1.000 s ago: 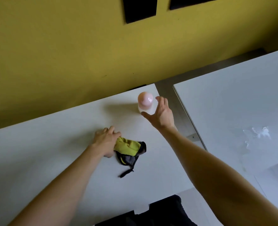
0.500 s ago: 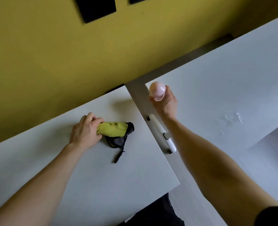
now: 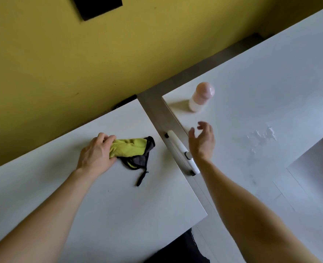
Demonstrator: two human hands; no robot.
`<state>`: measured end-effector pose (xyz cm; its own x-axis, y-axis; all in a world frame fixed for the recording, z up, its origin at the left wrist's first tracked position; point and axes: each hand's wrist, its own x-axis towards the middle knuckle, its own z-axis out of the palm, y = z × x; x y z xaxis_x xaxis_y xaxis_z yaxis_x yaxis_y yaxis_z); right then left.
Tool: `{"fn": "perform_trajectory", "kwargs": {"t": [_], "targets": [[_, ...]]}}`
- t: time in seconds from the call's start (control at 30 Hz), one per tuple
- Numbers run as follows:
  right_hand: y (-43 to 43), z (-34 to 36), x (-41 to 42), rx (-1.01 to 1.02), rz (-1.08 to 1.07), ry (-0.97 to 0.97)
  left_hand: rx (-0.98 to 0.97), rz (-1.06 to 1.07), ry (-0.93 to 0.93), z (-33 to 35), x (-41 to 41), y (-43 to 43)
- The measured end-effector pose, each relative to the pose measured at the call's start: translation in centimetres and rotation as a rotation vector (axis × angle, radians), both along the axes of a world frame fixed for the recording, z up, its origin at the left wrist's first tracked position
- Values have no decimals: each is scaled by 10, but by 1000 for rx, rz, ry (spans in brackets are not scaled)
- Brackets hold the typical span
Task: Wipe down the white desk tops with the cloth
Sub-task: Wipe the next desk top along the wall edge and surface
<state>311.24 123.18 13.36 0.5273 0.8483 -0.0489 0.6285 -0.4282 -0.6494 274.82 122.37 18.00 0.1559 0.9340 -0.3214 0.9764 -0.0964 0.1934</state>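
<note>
Left hand (image 3: 96,155) grasps the yellow cloth (image 3: 128,149) at its left end, left-centre frame, on the desk (image 3: 109,205); right hand (image 3: 202,142) released, empty.

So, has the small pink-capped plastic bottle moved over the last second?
Yes. The pink-capped bottle went from the left white desk, across the gap, onto the right white desk.

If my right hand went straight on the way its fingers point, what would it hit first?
Probably the pink-capped bottle standing on the right desk top just beyond the right hand; only bare desk shows between them, though depth is unclear.
</note>
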Motion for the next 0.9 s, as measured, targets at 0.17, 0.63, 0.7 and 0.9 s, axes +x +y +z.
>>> {"fn": "perform_trajectory", "kwargs": {"t": [0.17, 0.63, 0.7, 0.9], "targets": [[-43, 2, -96, 249, 708, -205, 48, 51, 73, -1, -25, -25], [-27, -35, -174, 355, 1263, -449, -631, 260, 97, -17, -73, -82], [25, -31, -185, 366, 1205, -418, -665, 267, 87, -16, -74, -79], [102, -18, -255, 246, 904, -341, -641, 271, 39, -14, -76, -82]]}}
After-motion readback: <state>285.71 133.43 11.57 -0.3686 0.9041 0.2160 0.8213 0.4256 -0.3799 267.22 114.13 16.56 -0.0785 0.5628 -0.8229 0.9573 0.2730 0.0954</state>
